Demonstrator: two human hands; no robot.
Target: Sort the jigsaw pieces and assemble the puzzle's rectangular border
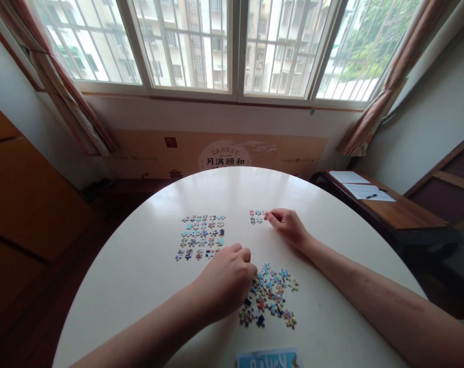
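My right hand [289, 224] is closed in a pinch on a puzzle piece [265, 217] at the right edge of a small group of puzzle pieces [253, 220] set out in short rows. At the left side of a loose pile of puzzle pieces [272, 294] is my left hand [234, 276], fingers curled. The back of that hand hides its fingertips and whatever they hold. Left of it, several neat rows of separate puzzle pieces [204, 233] lie on the table; the hand covers the end of the nearest row.
A white round table [139, 276] carries everything. Near its front edge lies a blue printed box or card [268, 359], partly cut off. To the right, papers [364, 192] and a pen [371, 196] rest on a wooden side table [400, 217]. A printed carton [301, 148] stands under the window.
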